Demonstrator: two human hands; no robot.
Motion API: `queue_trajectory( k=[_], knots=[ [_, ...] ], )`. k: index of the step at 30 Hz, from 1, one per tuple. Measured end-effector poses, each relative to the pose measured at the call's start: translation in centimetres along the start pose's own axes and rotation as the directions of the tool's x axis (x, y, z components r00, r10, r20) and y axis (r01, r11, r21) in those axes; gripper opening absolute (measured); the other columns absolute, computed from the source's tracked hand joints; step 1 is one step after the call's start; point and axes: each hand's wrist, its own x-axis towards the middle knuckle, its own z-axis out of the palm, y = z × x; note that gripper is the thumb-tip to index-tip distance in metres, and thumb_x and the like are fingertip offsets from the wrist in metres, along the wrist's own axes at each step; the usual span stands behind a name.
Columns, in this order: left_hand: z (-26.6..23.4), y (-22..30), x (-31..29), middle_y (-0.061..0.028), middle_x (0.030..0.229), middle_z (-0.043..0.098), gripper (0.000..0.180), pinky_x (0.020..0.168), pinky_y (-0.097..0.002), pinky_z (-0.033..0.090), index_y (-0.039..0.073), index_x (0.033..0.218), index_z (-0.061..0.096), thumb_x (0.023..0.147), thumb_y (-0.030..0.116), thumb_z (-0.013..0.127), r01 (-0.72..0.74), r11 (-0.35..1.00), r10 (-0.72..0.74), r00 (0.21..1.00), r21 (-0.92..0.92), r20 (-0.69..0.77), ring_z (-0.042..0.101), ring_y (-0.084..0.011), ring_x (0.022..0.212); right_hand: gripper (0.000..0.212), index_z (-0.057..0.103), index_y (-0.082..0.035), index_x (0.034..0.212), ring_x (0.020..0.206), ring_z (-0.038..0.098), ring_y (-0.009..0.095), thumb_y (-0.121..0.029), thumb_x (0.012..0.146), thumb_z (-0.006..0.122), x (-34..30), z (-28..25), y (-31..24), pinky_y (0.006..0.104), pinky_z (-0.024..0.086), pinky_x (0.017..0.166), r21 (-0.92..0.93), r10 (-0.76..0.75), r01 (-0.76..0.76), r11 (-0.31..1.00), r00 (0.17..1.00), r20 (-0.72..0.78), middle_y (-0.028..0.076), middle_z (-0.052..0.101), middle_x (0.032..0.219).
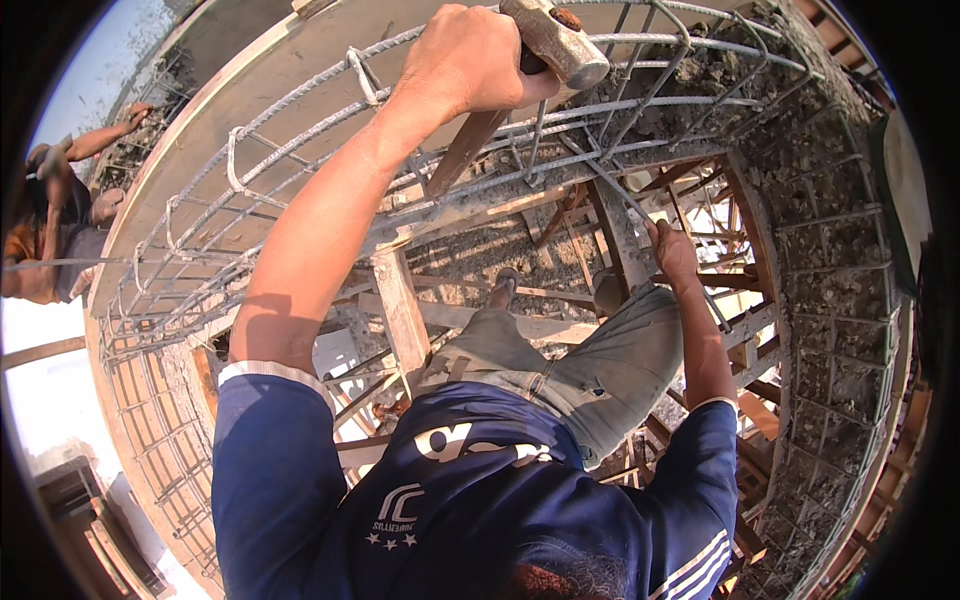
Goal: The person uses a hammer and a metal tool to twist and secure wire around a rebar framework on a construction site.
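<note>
My left hand (468, 62) is raised and closed around a hammer (553, 42) just under its steel head; the wooden handle (466, 150) hangs down past the wrist. The hammer head sits above the curved rebar cage (300, 120). Lower right, my right hand (673, 250) grips a thin steel bar (612, 188) that slants out of the cage. My legs in grey trousers (610, 360) stand on wooden scaffold beams (400, 305).
A curved formwork board (200, 110) runs behind the cage. Concrete-spattered mesh (835, 290) curves down the right side. Timber props (745, 335) cross below. Another person (50, 230) reaches toward the cage at far left.
</note>
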Motion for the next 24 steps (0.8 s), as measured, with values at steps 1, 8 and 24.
queue_trajectory(
  k=[1, 8, 24],
  knots=[
    [0.0, 0.0, 0.0, -0.0202, 0.073, 0.069, 0.031, 0.065, -0.0454, 0.057, 0.011, 0.078, 0.076, 0.069, 0.040, 0.075, -0.002, 1.000, 0.002, 1.000, 0.029, 0.011, 0.070, -0.0373, 0.069, 0.042, 0.064, -0.007, 0.094, 0.068, 0.065, 0.047, -0.045, 0.103, 0.049, 0.7, 0.9, -0.5, 0.0575, 0.050, 0.062, 0.013, 0.012, -0.012, 1.000, 1.000, -0.022, 0.024, 0.066, 0.070],
    [-0.2, -0.2, 0.0, -0.0196, 0.071, 0.069, 0.030, 0.063, -0.0446, 0.057, 0.012, 0.080, 0.077, 0.070, 0.040, 0.076, -0.007, 0.997, 0.007, 1.000, 0.071, 0.010, 0.069, -0.0372, 0.068, 0.042, 0.061, -0.009, 0.092, 0.066, 0.064, 0.046, -0.047, 0.103, 0.047, 3.3, 2.1, -5.3, 0.0563, 0.048, 0.057, 0.041, -0.120, 0.117, 0.992, 0.988, 0.099, 0.024, 0.064, 0.068],
    [-0.6, 0.4, -0.3, -0.0153, 0.082, 0.073, 0.032, 0.067, -0.0436, 0.057, 0.019, 0.097, 0.077, 0.072, 0.038, 0.074, -0.035, 0.999, 0.034, 0.999, -0.025, -0.041, 0.071, -0.0351, 0.073, 0.047, 0.063, -0.006, 0.090, 0.071, 0.064, 0.046, -0.048, 0.103, 0.046, 4.6, 2.7, -10.3, 0.0564, 0.050, 0.061, 0.168, -0.293, 0.263, 0.950, 0.938, 0.186, 0.024, 0.064, 0.069]
  ],
)
